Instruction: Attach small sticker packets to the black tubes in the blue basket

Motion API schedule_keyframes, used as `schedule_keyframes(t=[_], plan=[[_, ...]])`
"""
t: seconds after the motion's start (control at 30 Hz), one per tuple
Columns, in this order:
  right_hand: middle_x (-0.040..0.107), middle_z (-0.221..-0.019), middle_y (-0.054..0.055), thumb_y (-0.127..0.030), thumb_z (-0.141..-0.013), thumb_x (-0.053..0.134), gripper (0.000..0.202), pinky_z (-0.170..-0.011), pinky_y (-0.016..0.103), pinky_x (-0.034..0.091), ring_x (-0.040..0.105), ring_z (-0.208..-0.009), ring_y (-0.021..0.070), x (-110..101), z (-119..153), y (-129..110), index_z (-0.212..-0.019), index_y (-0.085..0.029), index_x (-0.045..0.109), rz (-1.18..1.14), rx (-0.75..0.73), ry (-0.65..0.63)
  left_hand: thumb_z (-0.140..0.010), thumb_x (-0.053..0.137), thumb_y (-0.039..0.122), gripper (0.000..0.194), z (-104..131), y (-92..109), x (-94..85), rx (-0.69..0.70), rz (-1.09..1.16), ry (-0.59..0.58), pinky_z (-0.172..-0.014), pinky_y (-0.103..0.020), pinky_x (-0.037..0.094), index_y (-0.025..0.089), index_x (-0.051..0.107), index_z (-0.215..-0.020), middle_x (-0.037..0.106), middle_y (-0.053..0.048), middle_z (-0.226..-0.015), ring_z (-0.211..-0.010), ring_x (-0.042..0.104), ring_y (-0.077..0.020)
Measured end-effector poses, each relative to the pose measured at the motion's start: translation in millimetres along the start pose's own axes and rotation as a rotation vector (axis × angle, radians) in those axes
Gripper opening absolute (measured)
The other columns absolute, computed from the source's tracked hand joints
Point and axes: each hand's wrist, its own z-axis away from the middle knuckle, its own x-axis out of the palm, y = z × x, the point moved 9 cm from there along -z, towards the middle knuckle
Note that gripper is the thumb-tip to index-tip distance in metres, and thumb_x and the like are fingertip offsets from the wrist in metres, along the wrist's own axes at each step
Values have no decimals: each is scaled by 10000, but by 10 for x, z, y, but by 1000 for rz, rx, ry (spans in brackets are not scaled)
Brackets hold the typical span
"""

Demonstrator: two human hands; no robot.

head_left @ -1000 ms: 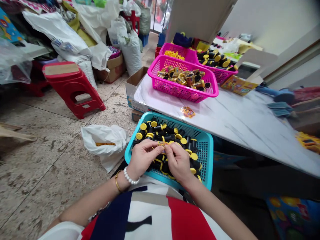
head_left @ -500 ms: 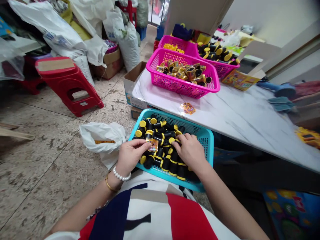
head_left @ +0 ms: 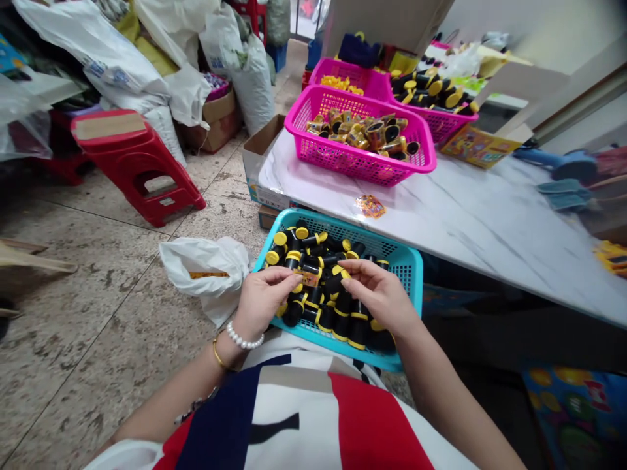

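By a marbled table [head_left: 455, 225], your left hand [head_left: 262, 294] pinches a label [head_left: 308, 279], its print unreadable; your right hand [head_left: 385, 294] pinches a black tube [head_left: 334, 284].

The bare counter [head_left: 470, 222] right of the pink basket [head_left: 353, 163] affords open passage; that basket's raised walls obstruct the route straight ahead. Nearer, the blue basket [head_left: 416, 287] bounds the space beneath the hands [head_left: 263, 297], crowded with black cylinders [head_left: 359, 328].
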Motion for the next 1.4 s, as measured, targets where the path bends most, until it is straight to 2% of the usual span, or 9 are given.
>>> schedule_keyframes(t=[0.1, 0.23, 0.4, 0.57, 0.8, 1.0, 1.2, 1.3, 1.4], plan=[[678, -816, 39, -362, -773, 659, 346, -510, 265, 463, 574, -587, 139, 46, -5, 133, -1072, -188, 644, -104, 94, 26, -694, 718, 450, 323, -18, -175, 98, -182, 136, -97, -365, -191, 212, 134, 705, -758, 482, 45, -426, -353, 336, -44], [667, -772, 22, -326, -786, 648, 298, -559, 267, 479, 572, -586, 126, 53, 9, 145, -1051, -189, 657, -280, 94, 26, -694, 730, 430, 319, -41, -226, 159, -218, 215, -126, -348, -166, 191, 126, 656, -755, 512, 44, -439, -327, 360, -31], [672, -930, 40, -277, -786, 647, 229, -521, 241, 441, 565, -599, 107, 191, 59, -1, -1005, -211, 652, -521, 65, -62, -718, 711, 422, 306, -18, -218, 254, -259, 275, -142, -329, -147, 180, 152, 571, -751, 491, 65, -406, -294, 370, -36], [642, -742, -9, -254, -792, 657, 175, -548, 224, 441, 542, -563, 88, 141, 55, 18, -959, -201, 658, -427, 63, 65, -711, 728, 359, 288, -9, -224, 361, -315, 432, -201, -318, -138, 178, 142, 543, -750, 543, 46, -518, -313, 360, -9], [664, -933, 28, -270, -818, 641, 188, -564, 239, 462, 558, -600, 91, 165, 116, -78, -997, -212, 638, -510, 11, 25, -742, 717, 280, 231, -25, -249, 425, -380, 576, -257, -324, -124, 173, 133, 541, -766, 471, 69, -497, -331, 343, -1], [667, -861, 30, -300, -816, 644, 190, -551, 222, 462, 588, -641, 111, 120, 178, -173, -975, -197, 629, -293, 16, 119, -710, 738, 227, 224, -6, -227, 519, -427, 744, -303, -321, -116, 164, 125, 548, -774, 503, 61, -566, -351, 344, 9], [668, -950, 47, -284, -838, 628, 219, -639, 265, 492, 605, -744, 147, 176, 227, -300, -1045, -220, 604, -24, -86, 74, -722, 736, 264, 226, -27, -225, 441, -335, 642, -250, -336, -121, 162, 120, 584, -808, 569, 23, -628, -377, 384, 4], [670, -1053, 57, -279, -836, 637, 174, -680, 273, 516, 630, -800, 150, 263, 196, -265, -989, -225, 576, -178, -87, -2, -708, 747, 296, 250, -14, -252, 433, -342, 624, -257, -333, -123, 140, 111, 610, -804, 525, 38, -586, -384, 364, 4], [688, -1020, 48, -260, -819, 665, 170, -688, 270, 536, 650, -818, 152, 285, 172, -216, -964, -227, 583, -359, -90, -10, -711, 746, 327, 265, 4, -271, 388, -332, 561, -224, -336, -124, 151, 116, 622, -813, 480, 54, -545, -397, 360, -7]])
